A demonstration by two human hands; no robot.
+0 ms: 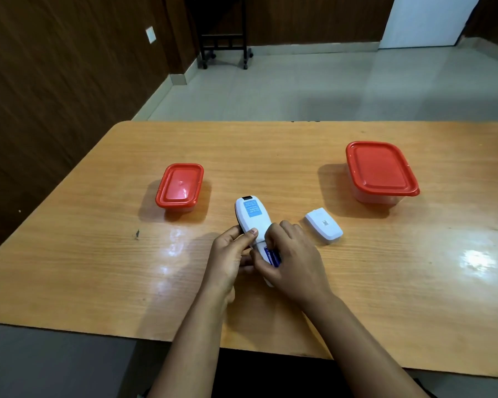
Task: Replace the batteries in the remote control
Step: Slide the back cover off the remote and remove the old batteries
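A white remote control (253,216) lies back side up on the wooden table (98,254), a blue label near its far end. My left hand (232,255) grips its left side, thumb on the back. My right hand (292,258) covers the open battery bay at the near end, fingers on a blue battery (272,256) that shows between them. Whether the battery sits fully in the bay is hidden. The white battery cover (323,225) lies loose on the table just right of my right hand.
A small red-lidded container (180,186) stands to the left behind the remote. A larger red-lidded container (380,172) stands at the back right. Both are closed. The table's near edge runs close under my forearms.
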